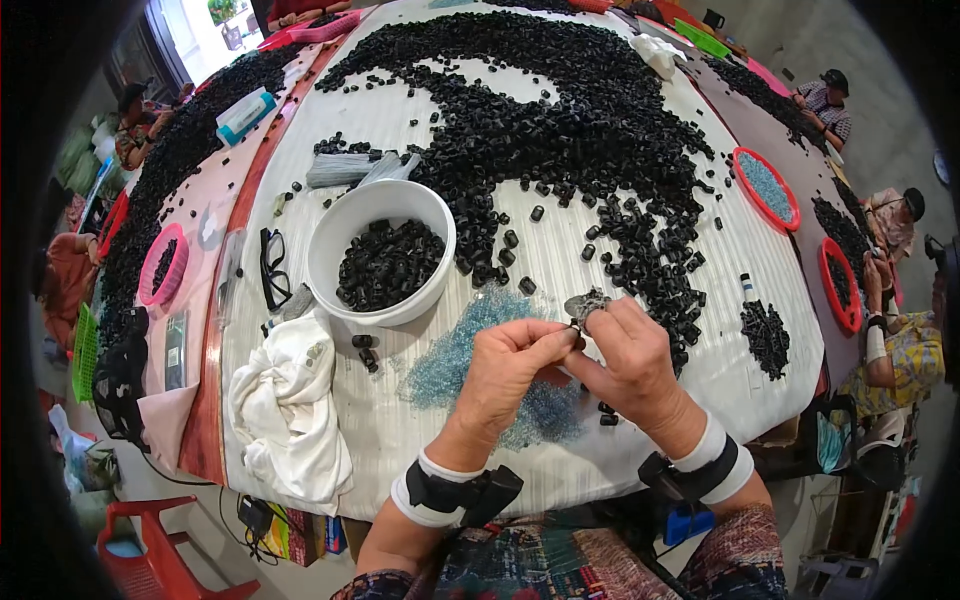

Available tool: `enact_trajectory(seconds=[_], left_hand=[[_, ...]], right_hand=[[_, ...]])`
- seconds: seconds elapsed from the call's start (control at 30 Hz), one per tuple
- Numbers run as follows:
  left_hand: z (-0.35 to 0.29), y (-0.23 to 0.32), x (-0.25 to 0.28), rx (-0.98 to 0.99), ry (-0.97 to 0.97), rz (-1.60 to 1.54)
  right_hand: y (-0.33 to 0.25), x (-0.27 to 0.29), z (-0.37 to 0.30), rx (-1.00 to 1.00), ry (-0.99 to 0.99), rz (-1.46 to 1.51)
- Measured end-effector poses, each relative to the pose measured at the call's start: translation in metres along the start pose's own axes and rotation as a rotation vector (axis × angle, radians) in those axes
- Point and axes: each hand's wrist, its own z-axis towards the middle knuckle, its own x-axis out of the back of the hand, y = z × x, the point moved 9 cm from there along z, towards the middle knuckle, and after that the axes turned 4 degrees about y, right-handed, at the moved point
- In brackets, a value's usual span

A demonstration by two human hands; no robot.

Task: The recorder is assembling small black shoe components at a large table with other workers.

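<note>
My left hand (515, 362) and my right hand (632, 362) meet over the near middle of the table. Both are closed, their fingertips pinching at a small black plastic piece (577, 338) that is mostly hidden. A greyish clump (586, 303) pokes out at the fingers of my right hand; I cannot make out what it is. Beneath the hands spreads a pile of tiny clear-blue beads (450, 352). To the left stands a white bowl (322, 238) partly filled with small black plastic pieces (392, 265). A large heap of similar pieces (560, 140) covers the far table.
A crumpled white cloth (290, 405), black-framed glasses (272, 268) and grey bundled strands (340, 170) lie around the bowl. Small black parts (765, 340) are piled at the right. Red trays (768, 190) line the right side. Other people work along both sides; a red chair (150, 550) stands lower left.
</note>
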Motion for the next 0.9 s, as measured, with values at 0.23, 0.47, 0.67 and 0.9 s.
enact_trajectory(seconds=[0.23,0.47,0.67,0.9], left_hand=[[0.001,-0.005,-0.009,-0.004,-0.048,0.075],[-0.003,-0.003,-0.019,-0.007,-0.137,0.053],[-0.003,0.046,0.021,-0.294,0.139,-0.116],[-0.011,0.093,0.079,-0.525,0.442,-0.286]], right_hand=[[0.000,0.004,-0.009,0.022,0.019,-0.018],[-0.003,0.010,-0.005,-0.016,-0.085,0.035],[0.022,0.035,-0.003,-0.131,-0.031,0.131],[0.063,0.032,-0.025,-0.261,-0.080,0.061]])
